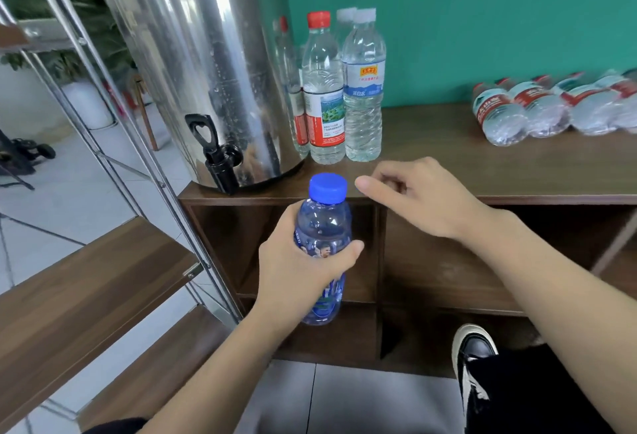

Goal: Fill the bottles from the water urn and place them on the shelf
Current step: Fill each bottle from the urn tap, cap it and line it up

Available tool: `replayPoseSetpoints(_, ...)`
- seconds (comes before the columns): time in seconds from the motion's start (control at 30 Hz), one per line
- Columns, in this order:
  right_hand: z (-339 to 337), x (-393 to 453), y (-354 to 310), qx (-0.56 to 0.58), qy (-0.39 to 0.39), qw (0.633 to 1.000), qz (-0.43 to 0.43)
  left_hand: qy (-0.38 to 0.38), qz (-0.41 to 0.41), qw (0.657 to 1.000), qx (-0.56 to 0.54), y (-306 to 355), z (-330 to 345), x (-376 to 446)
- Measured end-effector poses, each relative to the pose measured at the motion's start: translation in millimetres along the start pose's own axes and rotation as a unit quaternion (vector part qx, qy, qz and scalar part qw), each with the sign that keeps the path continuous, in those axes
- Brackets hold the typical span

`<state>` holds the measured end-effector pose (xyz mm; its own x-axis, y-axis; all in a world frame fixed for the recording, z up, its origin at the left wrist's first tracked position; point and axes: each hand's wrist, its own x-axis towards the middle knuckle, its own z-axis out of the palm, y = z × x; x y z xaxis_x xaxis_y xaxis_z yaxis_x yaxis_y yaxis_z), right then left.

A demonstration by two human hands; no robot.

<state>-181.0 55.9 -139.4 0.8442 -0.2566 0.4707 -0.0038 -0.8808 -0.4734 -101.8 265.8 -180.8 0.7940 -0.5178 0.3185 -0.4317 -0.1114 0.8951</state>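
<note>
My left hand (303, 261) grips a blue-tinted bottle (324, 227) with a blue cap around its middle, upright, in front of the cabinet edge. My right hand (413, 196) hovers just right of the cap, fingers loosely curled, thumb pointing at the cap, holding nothing. The steel water urn (193, 65) stands on the wooden cabinet top (448, 165), its black tap (217, 154) facing out over the edge. Beside the urn stand a red-capped bottle (322, 89) and a white-capped bottle (363, 89), both upright, with more behind them.
Several bottles (551, 106) lie on their sides at the back right of the cabinet top. A metal-framed rack with wooden shelves (86, 282) stands at the left. Open cubbies (448, 254) sit under the top. My shoe (475, 358) is at the lower right.
</note>
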Motion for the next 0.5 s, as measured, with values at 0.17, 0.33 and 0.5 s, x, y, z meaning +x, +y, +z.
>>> replayPoseSetpoints(0.17, -28.5, -7.9, 30.6, -0.138, 0.023, 0.987, 0.074, 0.025, 0.026, 0.999, -0.035, 40.7, 15.2, 23.3)
replayPoseSetpoints(0.33, -42.7, -21.6, 61.5, -0.159, 0.049, 0.984, 0.068, 0.033, 0.059, 0.989, -0.130, 93.2, 38.7, 59.9)
replayPoseSetpoints(0.5, -54.4, -33.4, 81.9, -0.175, 0.044, 0.979, 0.098, 0.023, 0.067, 0.983, -0.168, 118.8, 80.0, 99.5)
